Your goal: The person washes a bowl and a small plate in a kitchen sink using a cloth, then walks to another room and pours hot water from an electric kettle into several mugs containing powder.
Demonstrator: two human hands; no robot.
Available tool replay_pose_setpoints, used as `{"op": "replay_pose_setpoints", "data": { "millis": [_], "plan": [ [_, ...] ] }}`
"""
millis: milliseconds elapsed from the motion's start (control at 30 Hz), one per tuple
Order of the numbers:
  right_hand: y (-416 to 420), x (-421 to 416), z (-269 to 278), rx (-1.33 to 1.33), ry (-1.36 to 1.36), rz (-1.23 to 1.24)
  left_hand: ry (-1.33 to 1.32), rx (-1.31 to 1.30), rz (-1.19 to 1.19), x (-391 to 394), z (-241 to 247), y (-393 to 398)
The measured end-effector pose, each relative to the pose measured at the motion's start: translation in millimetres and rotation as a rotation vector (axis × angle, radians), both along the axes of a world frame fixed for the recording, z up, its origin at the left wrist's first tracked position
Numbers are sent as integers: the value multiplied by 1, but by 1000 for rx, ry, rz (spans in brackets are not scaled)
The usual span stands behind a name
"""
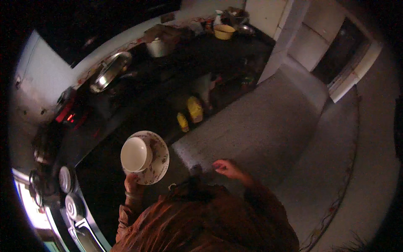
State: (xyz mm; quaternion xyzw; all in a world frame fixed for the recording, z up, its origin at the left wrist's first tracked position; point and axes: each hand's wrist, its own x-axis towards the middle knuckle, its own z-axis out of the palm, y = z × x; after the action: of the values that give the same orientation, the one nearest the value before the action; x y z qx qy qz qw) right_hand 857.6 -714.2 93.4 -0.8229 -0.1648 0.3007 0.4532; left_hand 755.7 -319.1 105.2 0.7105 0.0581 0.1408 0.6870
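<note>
My left hand (132,182) grips the rim of a white plate (160,163) with a floral pattern, its thumb on the near edge. A white bowl (134,154) stands on that plate, mouth up, with nothing visible inside. In front of my body, over the floor, my right hand (229,169) is held away from the plate. Its fingers are loosely curled and I see nothing in them.
A dark counter holds a steel pan (108,74), a pale pot (159,47) with a brown cover and a yellow bowl (224,32). Two yellow packages (195,109) sit by the cabinet front. Round metal lids (74,206) stand at lower left. A dark doorway (341,50) lies at upper right.
</note>
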Motion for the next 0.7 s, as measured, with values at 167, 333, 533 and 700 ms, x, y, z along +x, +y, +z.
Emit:
{"op": "replay_pose_setpoints", "data": {
  "millis": [167, 333, 533, 700],
  "plan": [
    [-96, 105, -39, 313, -29, -428, 405, -743, -206, 169, 7, -65],
    [-232, 166, -73, -327, -192, -611, -186, 729, -367, 309, -27, -111],
    [-404, 12, -194, -1173, 111, -754, -69, 395, -669, 470, -81, -206],
    [-410, -68, -222, -974, 620, -969, -65, 311, -789, 563, -63, -342]
  ]
}}
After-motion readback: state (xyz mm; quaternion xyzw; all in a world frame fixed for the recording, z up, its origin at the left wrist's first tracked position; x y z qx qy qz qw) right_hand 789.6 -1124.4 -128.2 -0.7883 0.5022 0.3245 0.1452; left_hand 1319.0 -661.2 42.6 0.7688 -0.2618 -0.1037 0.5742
